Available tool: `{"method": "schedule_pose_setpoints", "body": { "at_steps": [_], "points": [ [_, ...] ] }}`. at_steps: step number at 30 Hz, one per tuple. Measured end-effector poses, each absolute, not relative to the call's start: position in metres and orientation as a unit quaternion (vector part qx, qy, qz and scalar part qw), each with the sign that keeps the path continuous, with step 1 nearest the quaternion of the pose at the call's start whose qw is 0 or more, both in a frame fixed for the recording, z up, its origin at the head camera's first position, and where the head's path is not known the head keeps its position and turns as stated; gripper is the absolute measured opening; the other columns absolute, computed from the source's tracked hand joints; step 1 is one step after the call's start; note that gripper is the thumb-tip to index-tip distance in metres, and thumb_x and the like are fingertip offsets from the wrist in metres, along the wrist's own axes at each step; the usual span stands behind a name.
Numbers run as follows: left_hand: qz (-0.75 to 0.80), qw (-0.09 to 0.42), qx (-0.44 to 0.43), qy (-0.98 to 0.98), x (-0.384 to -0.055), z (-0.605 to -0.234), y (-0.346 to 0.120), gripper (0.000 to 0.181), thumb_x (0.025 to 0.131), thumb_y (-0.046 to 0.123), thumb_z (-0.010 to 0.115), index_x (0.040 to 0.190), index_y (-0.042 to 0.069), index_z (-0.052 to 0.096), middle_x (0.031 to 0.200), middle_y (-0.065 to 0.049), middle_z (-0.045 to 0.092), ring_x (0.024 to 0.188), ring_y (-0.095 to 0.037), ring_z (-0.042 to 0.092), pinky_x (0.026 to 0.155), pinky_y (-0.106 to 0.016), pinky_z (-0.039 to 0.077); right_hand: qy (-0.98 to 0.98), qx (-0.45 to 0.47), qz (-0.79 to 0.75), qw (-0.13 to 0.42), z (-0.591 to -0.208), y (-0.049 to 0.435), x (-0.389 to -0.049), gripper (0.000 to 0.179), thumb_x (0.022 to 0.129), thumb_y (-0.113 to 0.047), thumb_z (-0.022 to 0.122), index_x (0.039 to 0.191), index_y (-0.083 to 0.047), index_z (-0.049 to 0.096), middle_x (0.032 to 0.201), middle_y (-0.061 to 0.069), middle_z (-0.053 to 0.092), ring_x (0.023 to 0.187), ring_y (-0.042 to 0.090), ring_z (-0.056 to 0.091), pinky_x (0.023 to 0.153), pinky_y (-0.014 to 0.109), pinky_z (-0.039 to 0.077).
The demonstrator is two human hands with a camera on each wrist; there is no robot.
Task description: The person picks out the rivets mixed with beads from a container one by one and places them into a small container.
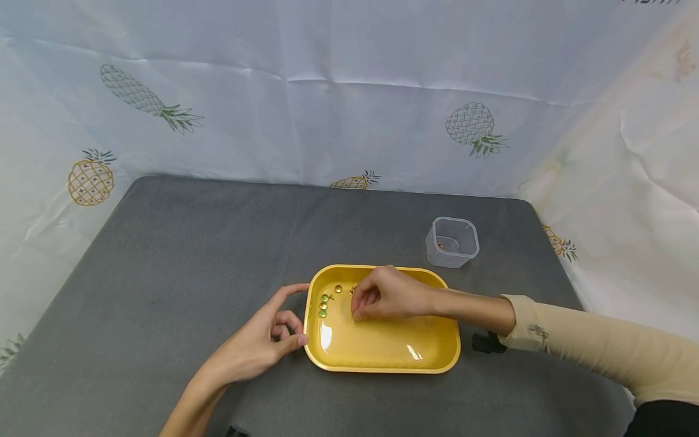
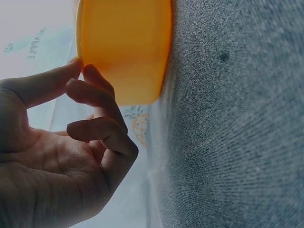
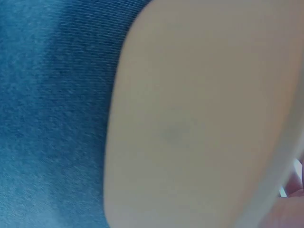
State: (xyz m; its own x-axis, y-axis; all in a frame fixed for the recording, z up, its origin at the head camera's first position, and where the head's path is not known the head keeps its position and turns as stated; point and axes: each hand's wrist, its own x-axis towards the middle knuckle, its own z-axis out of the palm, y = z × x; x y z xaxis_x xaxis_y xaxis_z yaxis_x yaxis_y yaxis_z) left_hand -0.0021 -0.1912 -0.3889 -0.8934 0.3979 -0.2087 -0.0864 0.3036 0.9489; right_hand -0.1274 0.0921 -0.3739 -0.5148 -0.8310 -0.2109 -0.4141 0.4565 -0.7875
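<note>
Yellow tray (image 1: 384,343): your left hand (image 1: 256,346), spread, touches its left edge.
Your right hand (image 1: 390,294): curled narrow inside, forearm (image 1: 477,308) over right edge; cannot tell what's held.

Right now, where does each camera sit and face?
Head: worn on the head, facing forward and down at the yellow tray; left hand, right hand and forearms show.
Left wrist: worn there, facing the tray's outside; left hand shows.
Right wrist: worn there, facing the tray's outside; a sliver of right hand shows.
Shared by head and left wrist: left hand touching the tray.
</note>
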Motion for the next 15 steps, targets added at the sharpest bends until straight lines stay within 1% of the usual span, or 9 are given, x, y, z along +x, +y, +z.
{"method": "schedule_pose_setpoints", "body": {
  "at_steps": [5, 9, 15],
  "points": [
    [0.584, 0.208, 0.1, 0.778, -0.002, -0.39, -0.191, 0.081, 0.101, 0.008, 0.074, 0.167, 0.014, 0.028, 0.093, -0.009, 0.068, 0.065, -0.01, 0.059, 0.063, -0.024, 0.049, 0.802, -0.396, -0.35, 0.277, -0.365, 0.093, -0.128, 0.005, 0.093, -0.01, 0.086, 0.095, -0.011, 0.082, 0.082, -0.005, 0.077, 0.073, 0.0, 0.067, 0.072, 0.022, 0.061],
    [0.584, 0.208, 0.1, 0.778, -0.002, -0.39, -0.191, 0.081, 0.101, 0.008, 0.074, 0.167, 0.014, 0.028, 0.093, -0.009, 0.068, 0.065, -0.009, 0.058, 0.063, -0.024, 0.049, 0.803, -0.399, -0.354, 0.267, -0.359, 0.094, -0.129, 0.005, 0.093, -0.011, 0.086, 0.097, -0.011, 0.083, 0.086, -0.004, 0.079, 0.075, 0.0, 0.068, 0.075, 0.022, 0.062],
    [0.586, 0.21, 0.1, 0.777, -0.002, -0.39, -0.191, 0.081, 0.101, 0.007, 0.074, 0.167, 0.014, 0.027, 0.093, -0.009, 0.067, 0.065, -0.009, 0.058, 0.062, -0.024, 0.049, 0.802, -0.396, -0.362, 0.26, -0.354, 0.096, -0.13, 0.005, 0.094, -0.012, 0.086, 0.098, -0.012, 0.083, 0.087, -0.004, 0.079, 0.076, 0.002, 0.068, 0.075, 0.024, 0.063]
  ]
}}
